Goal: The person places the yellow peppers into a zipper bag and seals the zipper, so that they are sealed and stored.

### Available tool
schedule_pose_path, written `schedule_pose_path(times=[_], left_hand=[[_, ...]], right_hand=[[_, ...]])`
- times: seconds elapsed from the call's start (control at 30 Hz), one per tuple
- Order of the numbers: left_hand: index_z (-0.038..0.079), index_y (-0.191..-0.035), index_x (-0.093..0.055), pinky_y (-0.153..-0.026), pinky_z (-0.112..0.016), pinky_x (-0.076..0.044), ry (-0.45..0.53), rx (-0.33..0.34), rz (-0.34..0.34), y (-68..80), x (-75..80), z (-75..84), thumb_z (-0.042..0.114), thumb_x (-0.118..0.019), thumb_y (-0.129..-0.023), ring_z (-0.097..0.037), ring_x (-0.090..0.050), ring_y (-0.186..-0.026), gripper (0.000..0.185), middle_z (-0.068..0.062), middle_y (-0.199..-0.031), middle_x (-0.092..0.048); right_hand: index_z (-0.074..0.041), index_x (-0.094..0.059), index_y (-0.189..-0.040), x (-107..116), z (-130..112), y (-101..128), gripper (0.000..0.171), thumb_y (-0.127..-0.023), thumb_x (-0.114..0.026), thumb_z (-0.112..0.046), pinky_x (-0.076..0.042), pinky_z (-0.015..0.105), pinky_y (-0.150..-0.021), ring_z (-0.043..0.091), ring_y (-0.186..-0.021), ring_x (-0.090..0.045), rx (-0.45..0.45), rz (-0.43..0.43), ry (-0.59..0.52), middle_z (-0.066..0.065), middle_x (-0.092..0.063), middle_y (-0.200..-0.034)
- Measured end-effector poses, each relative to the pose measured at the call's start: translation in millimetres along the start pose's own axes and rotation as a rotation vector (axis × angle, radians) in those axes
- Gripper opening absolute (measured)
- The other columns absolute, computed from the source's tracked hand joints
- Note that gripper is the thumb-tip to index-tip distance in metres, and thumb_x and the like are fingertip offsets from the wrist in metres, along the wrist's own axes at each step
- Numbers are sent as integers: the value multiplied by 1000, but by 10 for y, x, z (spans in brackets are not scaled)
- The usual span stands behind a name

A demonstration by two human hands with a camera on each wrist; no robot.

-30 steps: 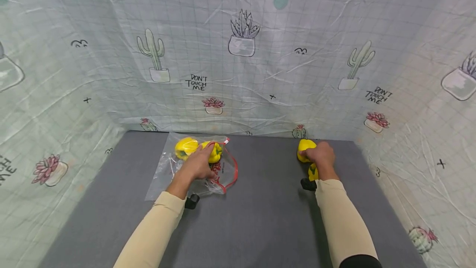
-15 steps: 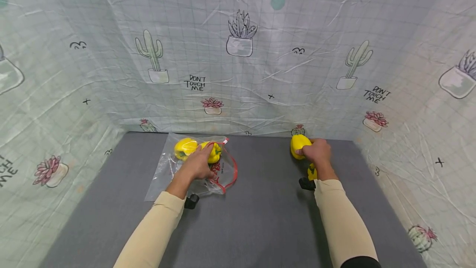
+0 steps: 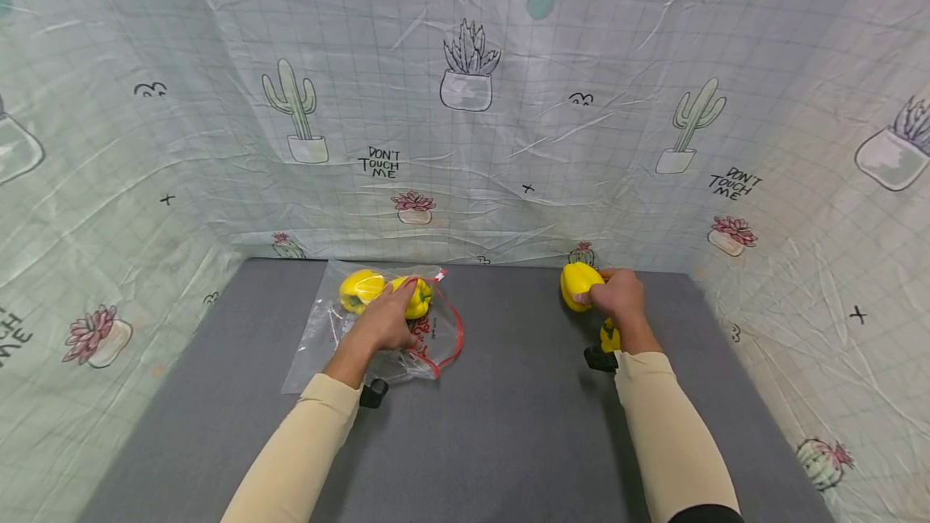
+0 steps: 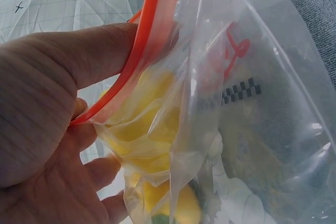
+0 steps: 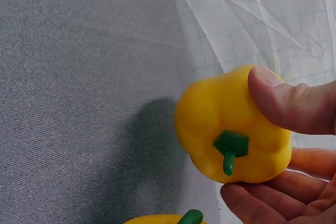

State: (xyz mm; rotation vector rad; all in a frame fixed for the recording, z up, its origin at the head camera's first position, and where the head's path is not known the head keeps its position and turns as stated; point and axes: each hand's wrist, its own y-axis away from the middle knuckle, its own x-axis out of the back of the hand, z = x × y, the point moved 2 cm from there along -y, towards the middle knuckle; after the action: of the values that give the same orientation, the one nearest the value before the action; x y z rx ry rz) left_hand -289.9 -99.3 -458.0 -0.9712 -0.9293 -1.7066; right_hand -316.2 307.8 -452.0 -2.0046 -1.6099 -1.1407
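My left hand (image 3: 387, 320) holds the red-zipped rim of a clear zip bag (image 3: 308, 353), with the thumb at the zip strip in the left wrist view. Inside the bag are two yellow bell peppers, one showing at the left (image 3: 361, 290) and the other partly behind my fingers (image 3: 419, 299). On the right, my right hand (image 3: 621, 297) grips another yellow bell pepper (image 5: 231, 114) between thumb and fingers, its green stem facing the wrist camera. That pepper casts a shadow on the grey surface. Below this hand lies one more yellow bell pepper (image 3: 609, 336), partly hidden by the wrist.
A grey tabletop (image 3: 501, 410) runs under both hands. Behind and at both sides hangs a pale cloth (image 3: 508, 144) printed with cacti, meeting the table's far edge. Black wrist mounts (image 3: 374, 394) sit beneath both wrists.
The right hand has moved the yellow bell pepper a little left and up in the head view, away from the one below it. The left hand stays at the bag.
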Motion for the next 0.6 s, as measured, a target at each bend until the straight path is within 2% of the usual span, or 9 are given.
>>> schedule_pose_path(times=[0.13,0.6], left_hand=[[4,-164,-28,-127,-61,-27,-3,-6,1,3,1,2,23,-95,-73,-50,-21,-159,114,-20,-167,-38],[5,-165,-26,-128,-61,-26,-6,4,-10,12,16,18,24,-94,-75,-49,-20,-159,114,-20,-168,-36]], right_hand=[[2,-49,-153,4,-14,22,83,-85,-85,-29,-53,59,-103,46,-124,-56,-3,-11,-32,28,-57,-147],[2,-51,-151,-15,-39,47,81,-84,-86,-27,-53,57,-104,45,-125,-57,51,-44,-18,28,-58,-147]])
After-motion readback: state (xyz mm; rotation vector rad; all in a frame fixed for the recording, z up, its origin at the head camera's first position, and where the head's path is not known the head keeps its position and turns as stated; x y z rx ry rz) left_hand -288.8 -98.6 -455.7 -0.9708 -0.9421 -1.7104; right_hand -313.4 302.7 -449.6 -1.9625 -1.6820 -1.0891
